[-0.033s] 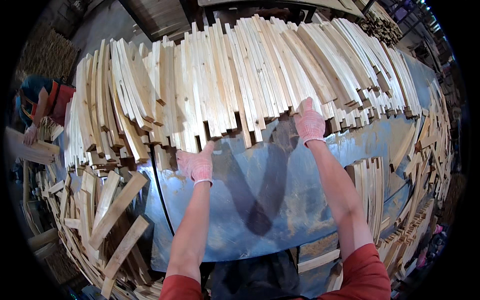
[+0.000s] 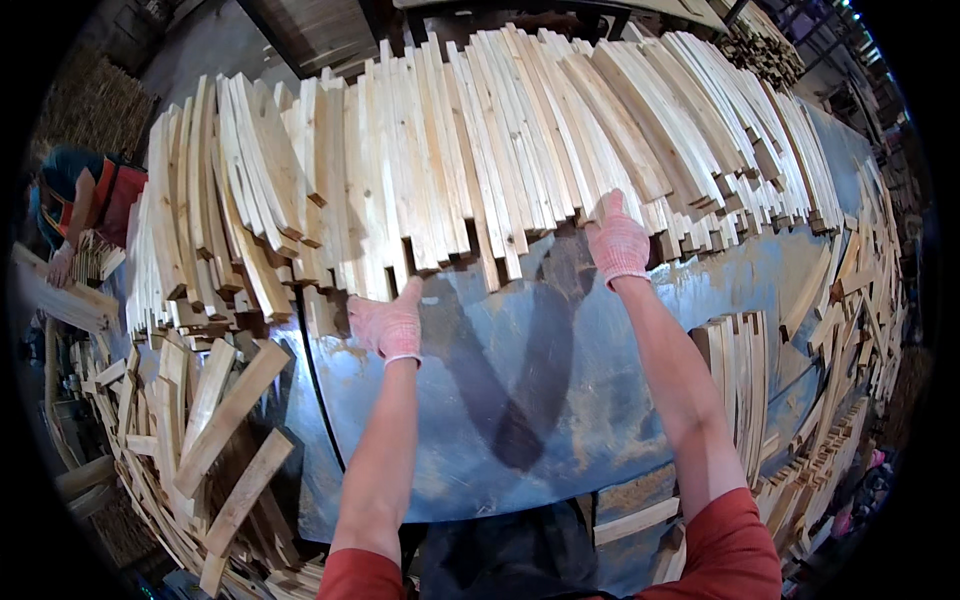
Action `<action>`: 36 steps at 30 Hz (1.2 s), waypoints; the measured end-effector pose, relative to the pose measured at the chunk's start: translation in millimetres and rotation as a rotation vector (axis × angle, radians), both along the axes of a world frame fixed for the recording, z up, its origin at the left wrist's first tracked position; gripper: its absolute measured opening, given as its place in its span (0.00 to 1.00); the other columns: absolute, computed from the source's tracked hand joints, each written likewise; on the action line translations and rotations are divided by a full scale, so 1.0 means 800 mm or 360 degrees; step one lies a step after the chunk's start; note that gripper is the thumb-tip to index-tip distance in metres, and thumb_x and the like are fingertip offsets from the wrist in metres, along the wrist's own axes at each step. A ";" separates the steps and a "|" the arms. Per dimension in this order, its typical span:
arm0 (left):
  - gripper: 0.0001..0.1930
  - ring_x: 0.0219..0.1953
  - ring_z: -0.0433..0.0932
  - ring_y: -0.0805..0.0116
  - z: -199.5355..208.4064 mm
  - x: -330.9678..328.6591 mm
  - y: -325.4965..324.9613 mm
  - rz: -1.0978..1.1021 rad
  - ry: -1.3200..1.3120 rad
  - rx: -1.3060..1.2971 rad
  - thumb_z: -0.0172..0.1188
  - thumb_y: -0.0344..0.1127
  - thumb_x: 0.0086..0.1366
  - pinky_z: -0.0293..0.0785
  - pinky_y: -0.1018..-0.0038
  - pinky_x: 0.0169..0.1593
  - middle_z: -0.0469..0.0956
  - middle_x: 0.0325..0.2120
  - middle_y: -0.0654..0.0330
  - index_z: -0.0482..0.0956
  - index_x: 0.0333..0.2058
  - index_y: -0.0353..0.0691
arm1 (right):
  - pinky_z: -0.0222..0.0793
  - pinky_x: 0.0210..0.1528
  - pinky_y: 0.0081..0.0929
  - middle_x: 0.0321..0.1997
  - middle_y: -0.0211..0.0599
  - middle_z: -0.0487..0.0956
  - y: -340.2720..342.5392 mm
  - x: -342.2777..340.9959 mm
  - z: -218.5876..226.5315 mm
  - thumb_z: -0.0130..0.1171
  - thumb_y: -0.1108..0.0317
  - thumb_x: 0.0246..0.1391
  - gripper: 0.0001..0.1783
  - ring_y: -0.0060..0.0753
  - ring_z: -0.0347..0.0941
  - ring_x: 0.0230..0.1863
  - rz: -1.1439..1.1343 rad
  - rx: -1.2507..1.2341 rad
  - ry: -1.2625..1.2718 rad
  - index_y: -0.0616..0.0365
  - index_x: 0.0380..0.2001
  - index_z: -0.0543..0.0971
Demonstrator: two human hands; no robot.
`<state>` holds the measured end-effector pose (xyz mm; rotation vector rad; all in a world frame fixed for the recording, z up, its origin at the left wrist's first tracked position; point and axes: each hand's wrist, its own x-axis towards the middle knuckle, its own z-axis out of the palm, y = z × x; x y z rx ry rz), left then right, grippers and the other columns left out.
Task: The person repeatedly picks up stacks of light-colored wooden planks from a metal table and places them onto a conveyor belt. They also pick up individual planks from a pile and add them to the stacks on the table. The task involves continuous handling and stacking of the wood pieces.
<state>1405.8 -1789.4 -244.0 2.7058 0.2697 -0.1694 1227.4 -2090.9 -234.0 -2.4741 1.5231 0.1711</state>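
A broad row of pale wooden strips (image 2: 430, 180) lies side by side across the blue metal tabletop (image 2: 430, 420), their near ends uneven. My left hand (image 2: 387, 325), in a pinkish knit glove, is at the near ends left of centre, its thumb up against them and its fingers curled and partly hidden. Farther right, my right hand (image 2: 620, 248) wears the same kind of glove. Its thumb lies along the top of a strip, and the fingers fold out of sight at the strip ends.
Loose wooden strips (image 2: 235, 415) lie jumbled at the left, and more are heaped at the right edge. A short upright bundle of strips (image 2: 735, 375) stands beside my right forearm. At the far left, a person (image 2: 90, 200) handles a board (image 2: 70, 300).
My left hand and the strips near it have shifted very slightly up and left. The right hand has hardly moved. The other person's board has tilted a little.
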 end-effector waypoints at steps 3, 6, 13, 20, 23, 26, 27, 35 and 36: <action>0.53 0.58 0.79 0.40 -0.004 0.003 0.004 -0.0059 -0.0006 0.0180 0.79 0.63 0.42 0.75 0.54 0.63 0.79 0.54 0.37 0.72 0.57 0.27 | 0.78 0.53 0.54 0.48 0.57 0.85 0.003 -0.006 -0.005 0.62 0.52 0.61 0.43 0.59 0.83 0.49 0.0005 -0.0066 -0.0153 0.58 0.75 0.62; 0.51 0.57 0.80 0.43 -0.005 0.002 0.008 -0.0061 0.0074 0.0216 0.78 0.65 0.43 0.77 0.53 0.61 0.80 0.53 0.40 0.73 0.56 0.29 | 0.78 0.53 0.54 0.47 0.55 0.85 0.004 -0.020 -0.018 0.63 0.53 0.60 0.40 0.59 0.83 0.48 0.0082 -0.0197 -0.0246 0.56 0.72 0.66; 0.46 0.57 0.78 0.39 -0.009 -0.091 0.075 -0.0110 -0.0073 -0.0110 0.81 0.55 0.46 0.73 0.55 0.64 0.78 0.53 0.36 0.74 0.54 0.25 | 0.78 0.49 0.56 0.45 0.55 0.83 0.072 -0.106 0.015 0.63 0.59 0.60 0.32 0.63 0.82 0.48 0.0024 0.0071 -0.0232 0.50 0.65 0.66; 0.49 0.57 0.75 0.36 -0.012 -0.257 0.223 -0.0138 -0.0139 -0.0141 0.83 0.47 0.44 0.72 0.51 0.63 0.75 0.54 0.35 0.70 0.59 0.24 | 0.76 0.49 0.58 0.48 0.57 0.82 0.212 -0.276 0.018 0.66 0.58 0.57 0.40 0.65 0.81 0.47 -0.0118 0.0146 -0.0380 0.55 0.70 0.64; 0.50 0.58 0.74 0.36 0.002 -0.313 0.279 -0.0033 0.0094 -0.0114 0.83 0.46 0.43 0.72 0.52 0.64 0.75 0.54 0.36 0.70 0.61 0.25 | 0.77 0.50 0.55 0.49 0.57 0.82 0.265 -0.340 0.027 0.69 0.57 0.54 0.43 0.64 0.81 0.47 -0.0190 0.0283 -0.0277 0.57 0.70 0.67; 0.48 0.59 0.75 0.38 -0.001 -0.363 0.327 0.0108 0.0170 -0.0139 0.83 0.46 0.44 0.72 0.54 0.64 0.76 0.54 0.37 0.72 0.60 0.25 | 0.77 0.50 0.54 0.49 0.56 0.82 0.298 -0.388 0.018 0.71 0.55 0.53 0.44 0.62 0.81 0.47 -0.0144 0.0375 -0.0167 0.58 0.70 0.67; 0.47 0.59 0.75 0.39 0.006 -0.372 0.352 -0.0005 0.0272 -0.0219 0.83 0.46 0.45 0.72 0.54 0.64 0.77 0.54 0.38 0.72 0.60 0.25 | 0.77 0.50 0.54 0.48 0.56 0.82 0.307 -0.404 0.015 0.71 0.55 0.53 0.45 0.62 0.81 0.47 -0.0122 0.0385 -0.0163 0.58 0.71 0.67; 0.35 0.73 0.64 0.41 0.042 -0.178 0.370 -0.0678 0.0318 -0.0230 0.59 0.46 0.74 0.58 0.56 0.75 0.67 0.70 0.35 0.66 0.69 0.25 | 0.76 0.59 0.39 0.55 0.55 0.82 0.161 -0.341 0.023 0.68 0.58 0.60 0.33 0.48 0.81 0.54 0.0271 0.0506 -0.0800 0.65 0.64 0.75; 0.36 0.75 0.61 0.40 0.029 -0.146 0.352 -0.0814 0.0363 -0.0198 0.55 0.49 0.76 0.54 0.56 0.77 0.64 0.72 0.35 0.64 0.71 0.25 | 0.75 0.61 0.37 0.57 0.54 0.81 0.146 -0.314 0.014 0.66 0.60 0.62 0.33 0.45 0.80 0.56 0.0103 0.0607 -0.0917 0.65 0.66 0.74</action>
